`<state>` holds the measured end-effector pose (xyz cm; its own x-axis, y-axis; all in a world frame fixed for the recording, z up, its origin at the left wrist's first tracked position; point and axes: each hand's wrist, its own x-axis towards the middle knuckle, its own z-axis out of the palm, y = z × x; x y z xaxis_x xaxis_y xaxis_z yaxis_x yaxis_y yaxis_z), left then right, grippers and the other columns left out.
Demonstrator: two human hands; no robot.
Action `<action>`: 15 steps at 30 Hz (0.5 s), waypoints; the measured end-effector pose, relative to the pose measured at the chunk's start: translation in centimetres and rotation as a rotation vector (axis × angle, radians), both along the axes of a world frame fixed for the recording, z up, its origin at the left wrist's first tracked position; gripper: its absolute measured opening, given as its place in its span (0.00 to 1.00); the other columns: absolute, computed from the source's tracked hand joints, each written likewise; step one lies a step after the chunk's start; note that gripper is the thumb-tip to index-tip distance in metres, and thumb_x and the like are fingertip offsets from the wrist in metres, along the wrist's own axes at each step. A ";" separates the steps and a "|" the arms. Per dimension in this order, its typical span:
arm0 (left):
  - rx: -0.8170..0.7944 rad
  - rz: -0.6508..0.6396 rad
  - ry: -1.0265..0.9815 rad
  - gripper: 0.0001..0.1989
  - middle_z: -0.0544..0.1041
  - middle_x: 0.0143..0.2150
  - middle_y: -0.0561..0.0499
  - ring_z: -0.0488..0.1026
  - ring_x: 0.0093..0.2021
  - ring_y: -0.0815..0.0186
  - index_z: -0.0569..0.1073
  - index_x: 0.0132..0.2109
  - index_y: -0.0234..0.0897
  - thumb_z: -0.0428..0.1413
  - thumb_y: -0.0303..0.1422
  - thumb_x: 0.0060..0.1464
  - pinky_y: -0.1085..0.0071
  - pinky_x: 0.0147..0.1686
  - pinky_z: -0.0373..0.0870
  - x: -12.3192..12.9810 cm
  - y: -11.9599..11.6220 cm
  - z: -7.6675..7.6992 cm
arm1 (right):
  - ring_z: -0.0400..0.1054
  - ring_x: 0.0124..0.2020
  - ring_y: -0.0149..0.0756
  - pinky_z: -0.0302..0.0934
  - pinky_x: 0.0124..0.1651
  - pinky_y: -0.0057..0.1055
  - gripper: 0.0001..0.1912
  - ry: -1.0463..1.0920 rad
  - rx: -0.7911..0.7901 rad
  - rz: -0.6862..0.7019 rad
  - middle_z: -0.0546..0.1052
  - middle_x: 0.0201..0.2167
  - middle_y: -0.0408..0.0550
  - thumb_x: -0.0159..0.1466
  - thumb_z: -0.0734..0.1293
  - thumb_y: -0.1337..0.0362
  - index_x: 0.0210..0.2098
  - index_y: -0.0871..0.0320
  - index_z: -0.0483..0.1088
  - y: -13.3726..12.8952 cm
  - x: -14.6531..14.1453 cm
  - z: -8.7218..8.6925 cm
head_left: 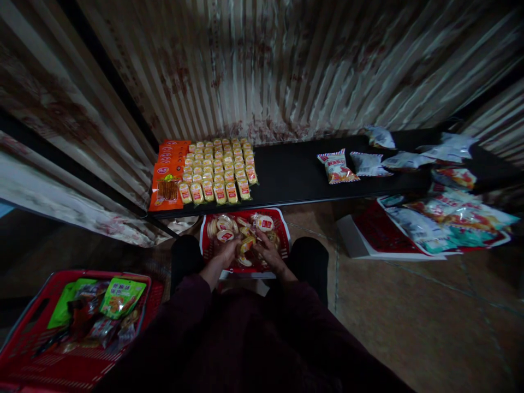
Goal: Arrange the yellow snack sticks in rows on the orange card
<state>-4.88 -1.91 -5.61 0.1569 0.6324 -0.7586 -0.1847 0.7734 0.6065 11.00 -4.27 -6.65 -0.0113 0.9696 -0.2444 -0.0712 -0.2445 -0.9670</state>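
Between my knees stands a red basket (286,228) with a pale rim, filled with clear-wrapped round pastries (264,222), some with red-and-white labels. My left hand (227,252) reaches into its left side, fingers closed around a wrapped pastry. Opposite it, my right hand (268,251) has its fingers bent over the wrapped pastries on the right side. A packet with a yellow label (246,244) lies between the two hands. Dim light and the wrappers partly hide the fingertips.
A black shelf (286,172) carries orange packets (167,174), rows of small yellow-wrapped cakes (219,172) and scattered snack bags (338,166). At right, another red basket (372,226) overflows with bags. A red basket (24,349) with green pouches (121,296) sits at lower left.
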 end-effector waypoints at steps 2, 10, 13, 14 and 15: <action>-0.064 -0.002 -0.004 0.13 0.75 0.23 0.53 0.72 0.22 0.67 0.73 0.41 0.34 0.58 0.34 0.48 0.74 0.22 0.66 -0.3 0.0 0.4 | 0.64 0.59 0.45 0.58 0.61 0.44 0.31 0.004 0.004 0.019 0.70 0.58 0.48 0.51 0.70 0.53 0.54 0.51 0.69 0.0 0.0 -0.1; -0.100 0.006 -0.043 0.10 0.73 0.20 0.54 0.70 0.19 0.69 0.72 0.40 0.33 0.54 0.33 0.52 0.74 0.23 0.67 -0.5 0.1 0.6 | 0.70 0.50 0.44 0.63 0.56 0.45 0.28 0.026 -0.052 -0.034 0.77 0.49 0.48 0.49 0.70 0.54 0.49 0.53 0.73 0.2 0.4 -1.1; -0.084 0.056 -0.039 0.08 0.70 0.18 0.56 0.68 0.17 0.69 0.71 0.39 0.34 0.54 0.34 0.53 0.74 0.21 0.65 -0.6 0.2 0.5 | 0.71 0.48 0.43 0.63 0.55 0.45 0.27 0.019 -0.087 -0.080 0.77 0.48 0.46 0.49 0.70 0.55 0.48 0.54 0.73 0.3 0.5 -1.6; -0.081 0.072 -0.041 0.08 0.70 0.18 0.56 0.67 0.17 0.69 0.71 0.38 0.34 0.54 0.35 0.53 0.74 0.20 0.65 -0.6 0.2 0.5 | 0.71 0.48 0.43 0.63 0.55 0.45 0.27 0.016 -0.095 -0.089 0.77 0.48 0.46 0.49 0.70 0.55 0.48 0.54 0.73 0.3 0.4 -1.6; -0.081 0.082 -0.045 0.09 0.70 0.19 0.56 0.67 0.17 0.70 0.71 0.38 0.34 0.55 0.36 0.53 0.75 0.19 0.64 -0.7 0.2 0.5 | 0.71 0.48 0.43 0.63 0.55 0.45 0.26 0.010 -0.100 -0.096 0.77 0.48 0.46 0.49 0.70 0.56 0.47 0.54 0.73 0.3 0.4 -1.6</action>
<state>-5.54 -1.73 -5.16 0.1423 0.5817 -0.8008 -0.2746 0.8005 0.5327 11.42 -3.99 -8.24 0.0777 0.9373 -0.3399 -0.1082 -0.3309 -0.9374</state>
